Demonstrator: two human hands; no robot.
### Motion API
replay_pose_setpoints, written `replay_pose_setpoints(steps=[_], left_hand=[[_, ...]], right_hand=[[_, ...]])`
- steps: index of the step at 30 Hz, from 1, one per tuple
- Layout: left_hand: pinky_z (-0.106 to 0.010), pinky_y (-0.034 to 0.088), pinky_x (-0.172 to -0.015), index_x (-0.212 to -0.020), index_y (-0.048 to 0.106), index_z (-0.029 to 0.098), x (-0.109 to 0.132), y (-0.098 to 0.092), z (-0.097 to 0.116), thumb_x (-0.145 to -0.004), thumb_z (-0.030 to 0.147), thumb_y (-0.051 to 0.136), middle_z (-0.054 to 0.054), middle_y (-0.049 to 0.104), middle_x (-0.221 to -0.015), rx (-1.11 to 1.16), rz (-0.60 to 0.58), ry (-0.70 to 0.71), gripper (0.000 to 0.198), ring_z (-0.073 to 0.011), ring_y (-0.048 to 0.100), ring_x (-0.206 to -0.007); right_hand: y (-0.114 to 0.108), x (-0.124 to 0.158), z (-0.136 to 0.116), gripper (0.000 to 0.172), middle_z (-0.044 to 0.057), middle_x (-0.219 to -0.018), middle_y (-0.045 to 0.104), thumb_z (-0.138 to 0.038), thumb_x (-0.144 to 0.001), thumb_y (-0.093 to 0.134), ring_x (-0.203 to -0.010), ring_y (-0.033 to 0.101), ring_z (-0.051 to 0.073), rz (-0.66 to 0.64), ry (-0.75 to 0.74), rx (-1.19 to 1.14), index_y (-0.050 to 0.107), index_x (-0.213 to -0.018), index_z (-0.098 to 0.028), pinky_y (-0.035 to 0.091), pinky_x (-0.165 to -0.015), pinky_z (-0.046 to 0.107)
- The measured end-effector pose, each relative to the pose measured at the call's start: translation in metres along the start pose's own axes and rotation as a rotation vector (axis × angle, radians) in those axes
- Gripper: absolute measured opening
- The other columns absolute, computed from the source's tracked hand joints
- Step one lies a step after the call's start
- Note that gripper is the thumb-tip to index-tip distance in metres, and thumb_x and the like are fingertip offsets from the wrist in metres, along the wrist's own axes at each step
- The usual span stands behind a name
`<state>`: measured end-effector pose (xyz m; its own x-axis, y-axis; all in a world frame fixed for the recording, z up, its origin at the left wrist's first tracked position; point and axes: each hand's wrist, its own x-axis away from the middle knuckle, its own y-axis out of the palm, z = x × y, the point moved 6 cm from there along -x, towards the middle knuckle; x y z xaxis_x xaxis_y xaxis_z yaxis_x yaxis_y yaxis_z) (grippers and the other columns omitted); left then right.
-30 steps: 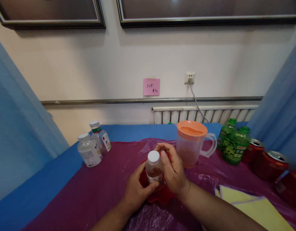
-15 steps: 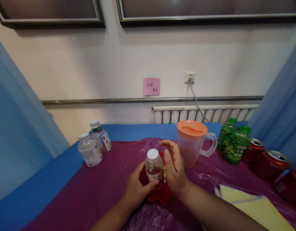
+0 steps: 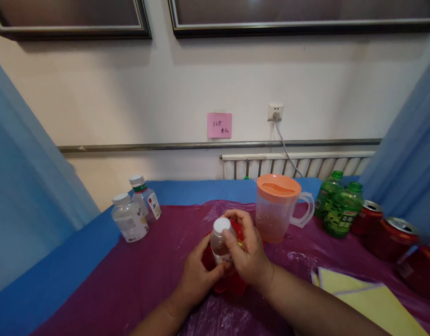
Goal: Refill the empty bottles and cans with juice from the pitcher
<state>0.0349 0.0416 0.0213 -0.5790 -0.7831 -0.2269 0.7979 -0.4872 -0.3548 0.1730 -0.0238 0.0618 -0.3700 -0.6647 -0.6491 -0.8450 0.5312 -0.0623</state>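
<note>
A small clear bottle (image 3: 219, 246) with a white cap (image 3: 222, 226) stands upright over a red dish (image 3: 239, 282). Brownish contents show through its wall. My left hand (image 3: 201, 267) is wrapped round the bottle's lower part, thumb across the front. With thumb and fingers my right hand (image 3: 248, 249) grips the cap's right side and the neck. The dish is partly hidden by both hands and the bottle. Just right of my right hand stands a clear pitcher (image 3: 273, 226) with an orange lid (image 3: 278, 186) and some liquid at its bottom.
Two clear, white-capped bottles (image 3: 131, 221) stand at the left. On the right are green bottles (image 3: 343, 214), several red cans (image 3: 390, 238) and a folded yellow cloth (image 3: 372, 303). Purple plastic sheeting (image 3: 131, 289) covers part of the blue tabletop (image 3: 187, 191). A radiator (image 3: 271, 165) is behind.
My right hand has moved left, from beside the bottle onto its cap, and its fingers have closed there. My left hand keeps its hold on the bottle.
</note>
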Motion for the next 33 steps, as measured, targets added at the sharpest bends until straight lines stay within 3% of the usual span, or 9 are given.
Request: replay_pose_setpoints(steps=[9,12,17,22,27,30,33], left_hand=[[-0.042,0.057,-0.096,-0.134,0.061,0.019,0.0,0.002,-0.001,-0.077,0.043,0.079,-0.012,0.076,-0.12,0.021,-0.04,0.006,0.064,-0.0309,0.072,-0.108],[-0.043,0.057,-0.097,-0.133,0.062,0.019,-0.001,0.0,-0.003,-0.075,0.045,0.08,-0.011,0.076,-0.119,0.002,-0.008,0.014,0.066,-0.0317,0.072,-0.109],[-0.046,0.057,-0.1,-0.133,0.063,0.018,-0.001,-0.005,-0.003,-0.072,0.05,0.082,-0.013,0.075,-0.125,-0.009,0.061,0.044,0.071,-0.034,0.07,-0.114],[-0.048,0.058,-0.099,-0.132,0.063,0.018,-0.001,-0.014,-0.007,-0.071,0.048,0.08,-0.014,0.075,-0.123,-0.089,0.159,0.047,0.07,-0.034,0.072,-0.112],[-0.051,0.058,-0.1,-0.133,0.061,0.018,-0.006,-0.019,-0.014,-0.068,0.048,0.081,-0.016,0.073,-0.129,-0.127,0.208,0.048,0.075,-0.0368,0.071,-0.116],[-0.052,0.058,-0.101,-0.141,0.056,0.022,-0.009,-0.015,-0.02,-0.067,0.051,0.083,-0.014,0.071,-0.134,-0.117,0.139,0.062,0.084,-0.0374,0.069,-0.119],[-0.053,0.055,-0.104,-0.149,0.05,0.025,-0.01,-0.009,-0.025,-0.066,0.054,0.085,-0.015,0.065,-0.142,-0.113,0.031,0.111,0.094,-0.0376,0.066,-0.125]], right_hand=[[-0.001,0.002,0.001,0.034,0.007,-0.116,0.066,-0.032,-0.091,0.065,-0.11,0.063,0.024,0.035,0.026,0.051,0.053,-0.122,-0.025,0.05,-0.099,0.044],[0.001,0.001,0.003,0.045,0.008,-0.12,0.065,-0.037,-0.089,0.067,-0.112,0.063,0.024,-0.001,0.023,0.017,0.05,-0.13,-0.025,0.05,-0.1,0.044],[0.004,-0.006,0.002,0.075,0.013,-0.138,0.06,-0.046,-0.081,0.076,-0.127,0.058,0.029,-0.168,0.072,0.05,0.043,-0.144,-0.024,0.045,-0.108,0.051],[0.008,-0.02,0.003,0.063,0.006,-0.117,0.072,-0.038,-0.073,0.082,-0.103,0.069,0.027,-0.43,0.279,0.145,0.056,-0.129,-0.025,0.055,-0.088,0.045],[0.009,-0.03,-0.002,0.061,0.005,-0.109,0.074,-0.034,-0.063,0.089,-0.094,0.071,0.025,-0.588,0.23,0.241,0.061,-0.116,-0.024,0.058,-0.075,0.038],[0.002,-0.03,-0.008,0.055,0.003,-0.102,0.074,-0.034,-0.065,0.088,-0.087,0.072,0.022,-0.553,0.197,0.233,0.062,-0.112,-0.024,0.059,-0.071,0.034],[-0.025,-0.028,-0.018,0.055,0.003,-0.099,0.074,-0.039,-0.065,0.087,-0.085,0.071,0.022,-0.383,0.225,0.213,0.062,-0.111,-0.023,0.06,-0.074,0.037]])
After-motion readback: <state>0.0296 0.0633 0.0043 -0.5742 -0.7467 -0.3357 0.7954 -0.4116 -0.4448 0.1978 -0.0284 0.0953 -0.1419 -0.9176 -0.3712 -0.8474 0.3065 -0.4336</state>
